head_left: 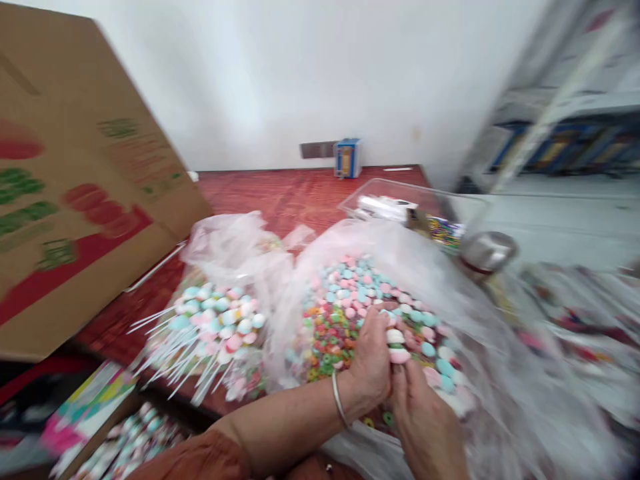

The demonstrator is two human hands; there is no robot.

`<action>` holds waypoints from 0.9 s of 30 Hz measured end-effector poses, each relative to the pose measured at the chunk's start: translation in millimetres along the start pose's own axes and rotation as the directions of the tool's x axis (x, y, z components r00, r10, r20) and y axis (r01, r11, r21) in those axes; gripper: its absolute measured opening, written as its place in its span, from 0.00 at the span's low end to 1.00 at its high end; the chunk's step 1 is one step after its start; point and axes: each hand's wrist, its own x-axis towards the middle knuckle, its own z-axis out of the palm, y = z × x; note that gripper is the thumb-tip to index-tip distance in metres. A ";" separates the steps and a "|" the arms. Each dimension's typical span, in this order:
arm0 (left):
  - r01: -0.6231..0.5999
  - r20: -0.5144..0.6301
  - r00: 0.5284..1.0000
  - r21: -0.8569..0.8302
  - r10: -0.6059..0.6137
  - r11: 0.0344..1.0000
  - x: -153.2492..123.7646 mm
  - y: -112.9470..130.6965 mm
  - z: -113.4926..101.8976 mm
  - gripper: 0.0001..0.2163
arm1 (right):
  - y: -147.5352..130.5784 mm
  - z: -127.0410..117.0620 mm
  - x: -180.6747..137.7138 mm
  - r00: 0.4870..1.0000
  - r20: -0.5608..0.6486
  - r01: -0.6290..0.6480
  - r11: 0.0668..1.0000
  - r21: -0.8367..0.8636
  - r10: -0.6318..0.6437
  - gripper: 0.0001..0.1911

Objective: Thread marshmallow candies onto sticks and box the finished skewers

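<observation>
Both hands meet over an open clear plastic bag [380, 237] of loose candy. My left hand [373, 360], with a bangle at its wrist, is closed around the upper left side of a candy skewer [397, 355]. White and pink marshmallow-like pieces show on it, with a thin green layer between. From below, my right hand [425, 417] grips its lower end; any stick there is hidden by the fingers. Around the hands lie pastel marshmallow pieces [350, 287] and small coloured gummy rings [327, 340].
Left of the bag lies a pile of candy skewers [220, 320] with white sticks pointing left. A large cardboard box [90, 173] stands at far left. Behind are a plastic tray [380, 187], a metal container [487, 252] and a small blue box [347, 159]. Another candy-filled box [125, 440] sits lower left.
</observation>
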 end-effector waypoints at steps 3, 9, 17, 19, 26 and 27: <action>-0.088 -0.055 0.995 -0.156 0.080 0.984 -2.1 17.8 -8.5 0.18 | 8.3 6.6 0.3 0.986 0.045 0.153 0.979 0.135 -0.161 0.17; -0.151 -0.069 0.986 0.015 0.152 0.988 -28.7 21.8 -36.3 0.20 | -28.6 24.0 -7.3 0.974 0.045 0.217 0.973 0.079 -0.221 0.19; -0.307 -0.159 0.809 0.707 0.566 0.637 -66.5 143.0 -110.0 0.20 | -52.0 -32.4 19.3 0.941 0.148 0.211 0.870 0.445 -0.303 0.17; -0.222 -0.020 0.648 0.951 0.762 0.214 -67.7 190.4 -146.1 0.17 | -32.9 -39.8 13.6 0.958 0.177 0.140 0.907 0.398 -0.225 0.15; 0.182 0.198 0.715 0.873 0.670 -0.453 -60.7 235.7 -251.4 0.16 | -25.7 -6.7 -42.5 0.831 0.550 0.105 0.994 -0.009 -0.083 0.10; 0.167 0.215 0.701 0.878 0.680 -0.449 -61.3 231.3 -254.3 0.15 | -31.2 -1.6 -48.2 0.819 0.571 0.121 0.989 -0.089 -0.049 0.11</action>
